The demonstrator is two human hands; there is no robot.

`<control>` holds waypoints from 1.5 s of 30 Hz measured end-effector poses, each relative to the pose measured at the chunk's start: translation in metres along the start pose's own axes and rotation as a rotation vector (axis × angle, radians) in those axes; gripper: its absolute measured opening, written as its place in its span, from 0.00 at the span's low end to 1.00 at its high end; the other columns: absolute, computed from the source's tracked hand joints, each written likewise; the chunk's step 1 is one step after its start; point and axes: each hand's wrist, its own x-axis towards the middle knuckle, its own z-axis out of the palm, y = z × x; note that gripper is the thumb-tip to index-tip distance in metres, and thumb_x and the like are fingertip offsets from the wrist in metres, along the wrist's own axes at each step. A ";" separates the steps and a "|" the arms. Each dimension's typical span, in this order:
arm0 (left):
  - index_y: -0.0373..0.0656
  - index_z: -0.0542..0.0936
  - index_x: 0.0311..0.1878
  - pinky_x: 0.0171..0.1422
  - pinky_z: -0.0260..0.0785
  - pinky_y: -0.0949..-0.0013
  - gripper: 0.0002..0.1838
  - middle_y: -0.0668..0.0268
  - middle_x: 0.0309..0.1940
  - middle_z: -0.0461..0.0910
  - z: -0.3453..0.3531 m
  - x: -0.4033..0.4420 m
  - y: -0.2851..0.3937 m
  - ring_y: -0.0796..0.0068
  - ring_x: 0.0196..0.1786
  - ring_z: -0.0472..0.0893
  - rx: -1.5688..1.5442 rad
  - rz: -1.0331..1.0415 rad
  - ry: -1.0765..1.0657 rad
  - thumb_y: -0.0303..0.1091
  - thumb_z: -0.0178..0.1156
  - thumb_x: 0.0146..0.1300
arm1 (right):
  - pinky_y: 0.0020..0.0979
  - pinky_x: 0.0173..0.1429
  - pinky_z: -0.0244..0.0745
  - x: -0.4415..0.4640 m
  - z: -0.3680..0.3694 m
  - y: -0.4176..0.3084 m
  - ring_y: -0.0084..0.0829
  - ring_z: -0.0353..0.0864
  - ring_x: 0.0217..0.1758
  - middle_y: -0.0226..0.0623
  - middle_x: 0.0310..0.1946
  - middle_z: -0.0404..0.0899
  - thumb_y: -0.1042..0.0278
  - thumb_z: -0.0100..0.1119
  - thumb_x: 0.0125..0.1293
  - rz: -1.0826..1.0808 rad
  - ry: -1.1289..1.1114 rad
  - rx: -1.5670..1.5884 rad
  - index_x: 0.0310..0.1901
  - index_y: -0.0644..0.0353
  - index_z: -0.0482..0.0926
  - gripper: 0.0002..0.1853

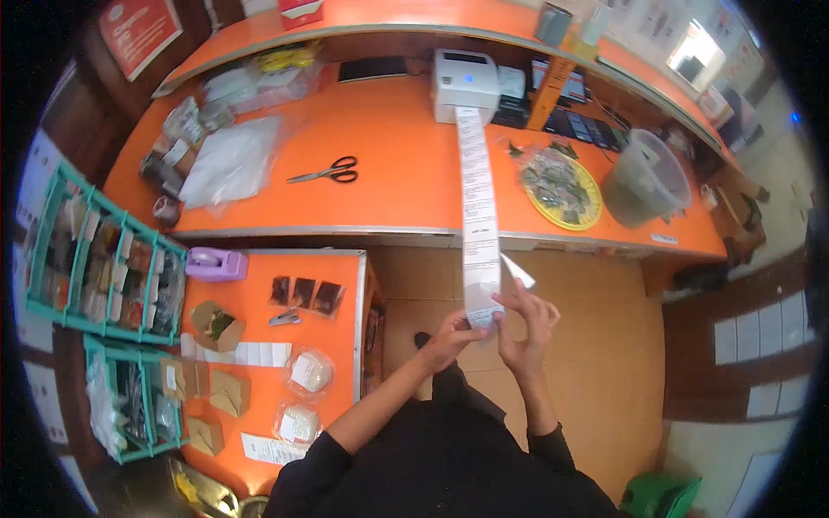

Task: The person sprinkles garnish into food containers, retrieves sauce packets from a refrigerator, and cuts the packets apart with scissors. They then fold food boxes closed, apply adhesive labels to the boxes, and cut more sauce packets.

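A long printed paper strip (pixel 479 190) hangs from the white printer (pixel 465 82) over the counter's front edge. Its lower end is in my left hand (pixel 449 339), with the thumb and fingers closed on it. My right hand (pixel 527 328) is at the strip's right side, thumb and forefinger pinched near its lower end. A small white paper piece (pixel 519 271) sticks up just above the right fingers. Whether it is joined to the strip cannot be made out.
Black scissors (pixel 332 172) and plastic bags (pixel 231 162) lie on the orange counter (pixel 380 129). A yellow basket (pixel 596 192) of small packets and a clear bucket (pixel 643 181) stand right. On the lower left table (pixel 332 259) are a purple tape dispenser (pixel 216 264), boxes and round containers.
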 end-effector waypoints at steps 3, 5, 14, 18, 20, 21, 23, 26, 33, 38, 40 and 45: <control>0.40 0.74 0.62 0.63 0.68 0.64 0.22 0.67 0.53 0.79 0.003 -0.002 -0.004 0.74 0.56 0.77 0.020 -0.004 0.010 0.25 0.62 0.64 | 0.37 0.64 0.57 0.000 -0.003 -0.007 0.31 0.78 0.53 0.30 0.49 0.86 0.71 0.68 0.59 -0.063 0.056 -0.120 0.62 0.58 0.75 0.28; 0.39 0.75 0.62 0.61 0.70 0.67 0.22 0.68 0.53 0.79 0.006 -0.003 -0.003 0.76 0.54 0.78 -0.006 -0.009 -0.044 0.26 0.62 0.64 | 0.36 0.63 0.58 0.002 -0.007 -0.012 0.30 0.78 0.52 0.30 0.45 0.86 0.71 0.68 0.59 -0.087 0.057 -0.155 0.63 0.58 0.74 0.28; 0.40 0.72 0.64 0.53 0.70 0.68 0.28 0.65 0.43 0.79 -0.018 -0.040 0.015 0.75 0.48 0.77 0.684 -0.057 -0.100 0.30 0.65 0.59 | 0.42 0.67 0.58 0.006 0.010 -0.088 0.31 0.78 0.48 0.26 0.35 0.84 0.71 0.67 0.59 -0.093 -0.031 0.129 0.50 0.59 0.81 0.16; 0.45 0.74 0.62 0.53 0.71 0.69 0.28 0.61 0.53 0.76 -0.092 -0.138 0.022 0.72 0.51 0.77 0.817 0.318 0.536 0.24 0.56 0.55 | 0.42 0.65 0.67 0.017 0.052 -0.151 0.32 0.79 0.46 0.36 0.36 0.82 0.71 0.67 0.60 -0.449 -0.446 0.324 0.62 0.63 0.71 0.27; 0.44 0.78 0.56 0.52 0.72 0.70 0.25 0.62 0.52 0.78 -0.107 -0.217 0.041 0.72 0.50 0.78 0.647 0.400 0.916 0.19 0.55 0.52 | 0.38 0.62 0.71 0.012 0.105 -0.189 0.31 0.80 0.45 0.38 0.37 0.82 0.72 0.68 0.61 -0.562 -0.529 0.459 0.70 0.64 0.61 0.37; 0.44 0.80 0.53 0.48 0.72 0.71 0.24 0.64 0.47 0.78 -0.121 -0.255 0.038 0.74 0.46 0.77 0.723 0.654 1.124 0.17 0.53 0.51 | 0.36 0.61 0.71 0.007 0.137 -0.207 0.29 0.81 0.45 0.37 0.36 0.83 0.73 0.68 0.60 -0.626 -0.509 0.494 0.72 0.63 0.55 0.41; 0.42 0.80 0.47 0.47 0.71 0.70 0.18 0.63 0.44 0.77 -0.135 -0.321 0.025 0.71 0.43 0.77 0.696 0.806 1.607 0.19 0.54 0.53 | 0.30 0.56 0.73 -0.015 0.206 -0.249 0.27 0.81 0.42 0.36 0.34 0.83 0.77 0.68 0.59 -0.483 -0.672 0.780 0.76 0.57 0.43 0.50; 0.41 0.79 0.46 0.50 0.71 0.65 0.12 0.58 0.48 0.75 -0.127 -0.390 0.030 0.64 0.45 0.77 0.654 0.546 2.167 0.25 0.58 0.58 | 0.26 0.48 0.75 -0.066 0.305 -0.314 0.25 0.82 0.38 0.37 0.32 0.83 0.81 0.67 0.57 -0.136 -0.970 1.207 0.78 0.48 0.32 0.58; 0.27 0.62 0.66 0.64 0.64 0.51 0.35 0.39 0.56 0.67 -0.221 -0.425 0.043 0.42 0.59 0.71 0.922 0.638 2.227 0.48 0.58 0.69 | 0.26 0.40 0.76 -0.123 0.374 -0.385 0.25 0.82 0.35 0.37 0.32 0.83 0.83 0.67 0.55 -0.158 -0.906 1.118 0.78 0.49 0.39 0.56; 0.31 0.63 0.67 0.63 0.64 0.47 0.32 0.39 0.57 0.68 -0.236 -0.413 0.061 0.38 0.59 0.70 0.907 0.373 2.243 0.49 0.52 0.71 | 0.43 0.51 0.72 -0.132 0.393 -0.383 0.44 0.80 0.47 0.48 0.43 0.82 0.69 0.71 0.56 -0.551 -0.761 0.728 0.75 0.49 0.58 0.45; 0.35 0.64 0.68 0.61 0.64 0.45 0.29 0.42 0.57 0.69 -0.237 -0.413 0.058 0.41 0.59 0.71 0.955 0.354 2.311 0.47 0.48 0.72 | 0.45 0.54 0.68 -0.130 0.403 -0.386 0.48 0.75 0.50 0.50 0.46 0.76 0.64 0.70 0.57 -0.727 -0.599 0.680 0.74 0.51 0.59 0.43; 0.38 0.65 0.68 0.61 0.63 0.46 0.27 0.44 0.56 0.70 -0.234 -0.411 0.062 0.43 0.58 0.72 1.002 0.188 2.336 0.46 0.46 0.73 | 0.48 0.55 0.66 -0.130 0.412 -0.367 0.53 0.70 0.53 0.55 0.53 0.67 0.70 0.61 0.64 -0.685 -0.698 0.418 0.74 0.52 0.59 0.36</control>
